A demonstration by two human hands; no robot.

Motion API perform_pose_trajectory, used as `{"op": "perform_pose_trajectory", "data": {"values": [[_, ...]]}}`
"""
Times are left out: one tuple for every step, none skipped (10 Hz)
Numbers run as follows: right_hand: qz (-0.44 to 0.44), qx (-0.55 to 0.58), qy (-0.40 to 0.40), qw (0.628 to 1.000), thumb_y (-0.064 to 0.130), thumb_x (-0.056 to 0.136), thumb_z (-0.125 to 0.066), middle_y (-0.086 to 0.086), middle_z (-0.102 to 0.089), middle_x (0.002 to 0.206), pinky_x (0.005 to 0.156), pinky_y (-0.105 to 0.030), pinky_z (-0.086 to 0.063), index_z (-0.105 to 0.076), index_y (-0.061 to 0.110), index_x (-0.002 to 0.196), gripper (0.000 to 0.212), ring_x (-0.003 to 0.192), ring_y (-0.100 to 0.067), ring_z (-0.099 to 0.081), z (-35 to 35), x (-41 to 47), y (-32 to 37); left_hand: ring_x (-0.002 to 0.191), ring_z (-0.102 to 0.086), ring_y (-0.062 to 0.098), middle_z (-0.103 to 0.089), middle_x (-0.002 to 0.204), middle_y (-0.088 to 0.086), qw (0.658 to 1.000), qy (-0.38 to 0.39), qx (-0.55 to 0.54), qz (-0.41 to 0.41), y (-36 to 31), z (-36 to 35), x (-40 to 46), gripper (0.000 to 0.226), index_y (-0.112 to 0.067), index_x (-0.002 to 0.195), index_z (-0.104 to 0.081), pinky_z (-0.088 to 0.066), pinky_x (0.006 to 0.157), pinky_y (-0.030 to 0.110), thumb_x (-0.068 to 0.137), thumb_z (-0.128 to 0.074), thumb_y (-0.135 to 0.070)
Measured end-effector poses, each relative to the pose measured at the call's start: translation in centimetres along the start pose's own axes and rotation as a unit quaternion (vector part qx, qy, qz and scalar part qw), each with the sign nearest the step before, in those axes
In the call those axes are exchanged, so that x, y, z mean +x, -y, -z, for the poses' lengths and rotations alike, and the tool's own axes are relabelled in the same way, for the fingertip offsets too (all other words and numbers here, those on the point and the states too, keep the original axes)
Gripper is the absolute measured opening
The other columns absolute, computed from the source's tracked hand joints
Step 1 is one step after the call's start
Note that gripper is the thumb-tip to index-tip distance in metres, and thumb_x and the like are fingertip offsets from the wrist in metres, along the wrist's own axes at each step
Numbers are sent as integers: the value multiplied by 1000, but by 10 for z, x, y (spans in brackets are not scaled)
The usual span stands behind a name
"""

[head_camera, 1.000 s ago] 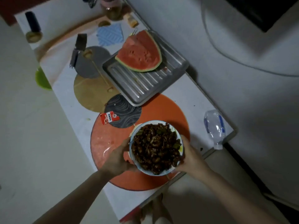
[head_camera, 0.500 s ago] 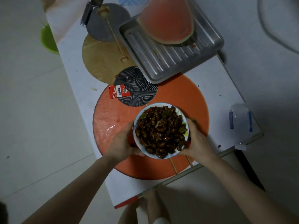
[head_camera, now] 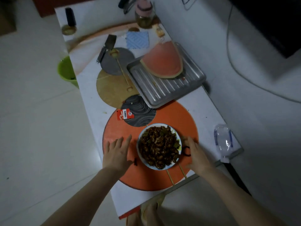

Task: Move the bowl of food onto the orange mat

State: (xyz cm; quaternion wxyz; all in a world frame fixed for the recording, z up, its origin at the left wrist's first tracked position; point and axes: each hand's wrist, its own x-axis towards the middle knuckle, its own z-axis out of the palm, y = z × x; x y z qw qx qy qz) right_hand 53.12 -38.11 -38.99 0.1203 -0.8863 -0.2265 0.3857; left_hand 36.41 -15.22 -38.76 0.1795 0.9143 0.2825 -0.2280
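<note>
A white bowl [head_camera: 159, 146] heaped with dark brown cooked food rests on the round orange mat [head_camera: 177, 118], towards the mat's near right part. My left hand [head_camera: 117, 152] hovers over the mat just left of the bowl, fingers spread, holding nothing. My right hand [head_camera: 197, 154] is at the bowl's right side, apart from the rim, fingers loose and empty. Two wooden skewers [head_camera: 170, 177] stick out from under the bowl towards me.
A metal tray [head_camera: 162, 90] with a watermelon wedge [head_camera: 163, 62] overlaps the mat's far edge. A dark patterned coaster [head_camera: 140, 111] and red packet [head_camera: 124, 114] lie on the mat's far left. A plastic bottle [head_camera: 223, 141] lies at the table's right edge. A green bin [head_camera: 66, 70] stands left.
Both hands have let go of the bowl and drawn a little outward. The bowl now stands on the orange mat instead of being carried.
</note>
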Motion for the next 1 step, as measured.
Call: {"op": "perform_pose_trajectory", "data": {"values": [[21,-111,-42,993,8,81,-68,-4,-16,158,114,-46,-31,-10,21,148,89,141,-29,-21,35,-26,30,147,-4,29,-3,160,11,997,-55,59,-2,3,45,-16,83,-31,146,5,0,118,49,88,-53,-42]]}}
